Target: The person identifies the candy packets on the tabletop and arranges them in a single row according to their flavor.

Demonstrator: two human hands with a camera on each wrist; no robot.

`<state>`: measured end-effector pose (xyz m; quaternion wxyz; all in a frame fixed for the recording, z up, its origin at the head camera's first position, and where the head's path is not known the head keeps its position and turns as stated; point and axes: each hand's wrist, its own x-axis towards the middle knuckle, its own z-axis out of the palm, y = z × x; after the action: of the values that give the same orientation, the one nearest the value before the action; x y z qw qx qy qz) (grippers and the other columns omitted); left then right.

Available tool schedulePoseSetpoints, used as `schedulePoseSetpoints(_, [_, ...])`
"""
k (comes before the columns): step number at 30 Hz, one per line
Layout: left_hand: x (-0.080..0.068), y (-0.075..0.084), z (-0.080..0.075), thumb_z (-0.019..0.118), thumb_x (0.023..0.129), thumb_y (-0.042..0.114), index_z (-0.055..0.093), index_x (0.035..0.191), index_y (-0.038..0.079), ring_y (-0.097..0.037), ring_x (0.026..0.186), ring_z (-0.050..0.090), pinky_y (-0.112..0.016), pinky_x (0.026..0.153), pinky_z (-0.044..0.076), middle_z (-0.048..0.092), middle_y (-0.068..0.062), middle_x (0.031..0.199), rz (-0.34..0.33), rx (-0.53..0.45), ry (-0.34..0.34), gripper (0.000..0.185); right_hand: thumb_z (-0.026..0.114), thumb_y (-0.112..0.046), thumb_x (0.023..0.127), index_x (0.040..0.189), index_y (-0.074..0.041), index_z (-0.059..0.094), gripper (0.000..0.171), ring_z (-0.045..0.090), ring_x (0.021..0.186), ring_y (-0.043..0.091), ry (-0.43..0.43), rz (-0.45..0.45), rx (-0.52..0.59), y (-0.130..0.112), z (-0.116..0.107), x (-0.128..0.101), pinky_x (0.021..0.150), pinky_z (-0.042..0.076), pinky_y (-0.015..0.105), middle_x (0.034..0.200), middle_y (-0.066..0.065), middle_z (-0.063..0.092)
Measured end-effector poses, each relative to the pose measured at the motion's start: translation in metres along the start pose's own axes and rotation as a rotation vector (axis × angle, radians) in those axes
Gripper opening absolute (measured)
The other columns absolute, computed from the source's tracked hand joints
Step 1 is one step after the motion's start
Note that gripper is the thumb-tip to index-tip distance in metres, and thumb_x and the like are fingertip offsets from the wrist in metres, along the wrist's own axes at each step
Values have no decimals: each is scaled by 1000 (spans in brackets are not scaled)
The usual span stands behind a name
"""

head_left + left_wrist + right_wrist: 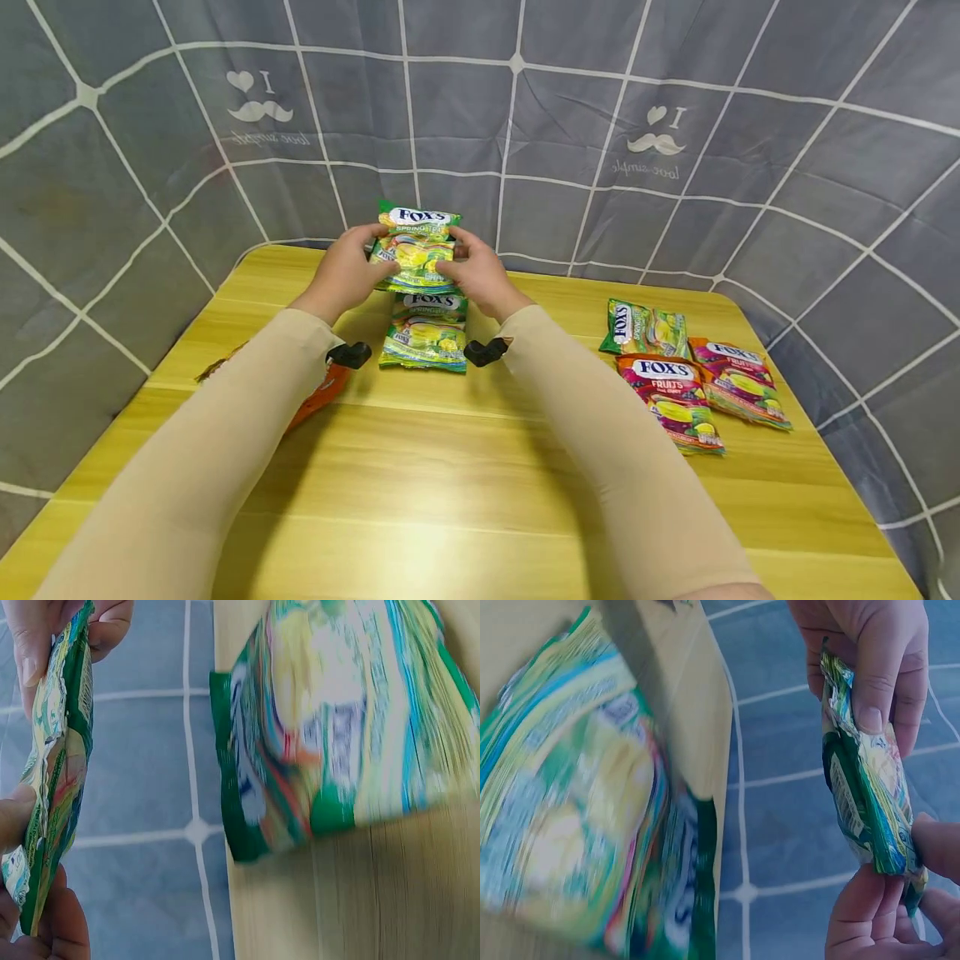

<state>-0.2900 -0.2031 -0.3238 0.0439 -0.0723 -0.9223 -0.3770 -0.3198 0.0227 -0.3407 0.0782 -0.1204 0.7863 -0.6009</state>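
Observation:
My left hand (345, 271) and right hand (483, 275) hold a green Fox's Spring Tea candy bag (415, 254) between them, thumbs on its front and fingers at its sides. The bag is upright and raised, near the table's back edge. Both wrist views show this held bag (60, 761) nearly edge-on, pinched at both ends. Just in front of it, another green Fox's candy bag (425, 337) lies on the table, its top partly hidden. This lying bag (585, 817) looks large and blurred in the wrist views.
On the right of the wooden table (420, 500) lie a green Fox's bag (648, 329) and two red-purple Fox's Fruits bags, one in front (670, 400) and one farther right (738, 379). An orange bag (322, 396) is mostly hidden under my left forearm. A grey checked curtain (465, 117) surrounds the back and sides.

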Motion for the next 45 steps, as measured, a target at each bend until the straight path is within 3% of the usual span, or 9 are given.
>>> schedulePoseSetpoints(8, [6, 22, 28, 72, 102, 30, 44, 161, 16, -39, 137, 53, -58, 112, 47, 42, -13, 164, 6, -39, -71, 67, 69, -12, 103, 167, -23, 34, 74, 55, 106, 24, 11, 25, -86, 13, -41, -16, 76, 51, 32, 151, 17, 45])
schedulePoseSetpoints(14, [10, 36, 48, 72, 102, 30, 48, 158, 17, -38, 136, 56, -55, 105, 53, 43, -11, 164, 7, -72, -116, 63, 70, -11, 101, 166, -21, 36, 73, 54, 132, 30, 27, 42, -130, 22, -65, -28, 79, 54, 35, 152, 18, 45])
schedulePoseSetpoints(17, [10, 41, 56, 72, 102, 30, 50, 157, 16, -37, 135, 57, -54, 104, 54, 45, -10, 163, 18, -82, -129, 61, 70, -10, 101, 166, -20, 36, 74, 50, 135, 30, 31, 43, -146, 26, -74, -34, 78, 54, 35, 149, 18, 45])
schedulePoseSetpoints(21, [11, 45, 66, 71, 103, 31, 50, 157, 18, -36, 134, 58, -54, 104, 55, 44, -8, 164, 26, -79, -158, 60, 69, -11, 101, 166, -21, 36, 73, 58, 117, 27, 33, 61, -168, 31, -83, -41, 77, 55, 34, 149, 18, 46])
schedulePoseSetpoints(25, [11, 47, 76, 71, 103, 32, 52, 156, 19, -34, 132, 60, -53, 102, 56, 44, -5, 165, 25, -72, -188, 58, 70, -13, 101, 165, -23, 37, 73, 61, 97, 25, 32, 98, -159, 37, -91, -48, 91, 58, 48, 153, 18, 45])
schedulePoseSetpoints(30, [11, 52, 88, 72, 102, 31, 55, 152, 19, -33, 126, 63, -48, 94, 58, 46, -6, 163, 37, -45, -212, 55, 69, -11, 102, 166, -22, 37, 73, 59, 96, 24, 33, 123, -141, 45, -99, -58, 100, 54, 59, 151, 19, 45])
schedulePoseSetpoints(38, [6, 51, 96, 71, 103, 31, 54, 153, 19, -31, 124, 65, -44, 89, 58, 46, -7, 163, 35, -49, -261, 55, 69, -11, 102, 164, -19, 39, 70, 57, 103, 26, 33, 125, -190, 53, -103, -65, 96, 56, 55, 146, 18, 48])
schedulePoseSetpoints(41, [5, 50, 98, 71, 102, 32, 55, 153, 18, -30, 124, 65, -44, 92, 58, 49, -7, 161, 45, -40, -272, 55, 70, -10, 101, 163, -17, 41, 69, 54, 97, 24, 32, 115, -196, 57, -105, -67, 92, 55, 55, 140, 17, 50])
schedulePoseSetpoints(45, [5, 47, 101, 72, 102, 33, 55, 154, 18, -26, 115, 67, -40, 82, 55, 51, -7, 160, 46, -31, -294, 56, 71, -12, 100, 162, -15, 43, 68, 52, 83, 21, 25, 105, -225, 62, -107, -68, 80, 54, 44, 132, 17, 52])
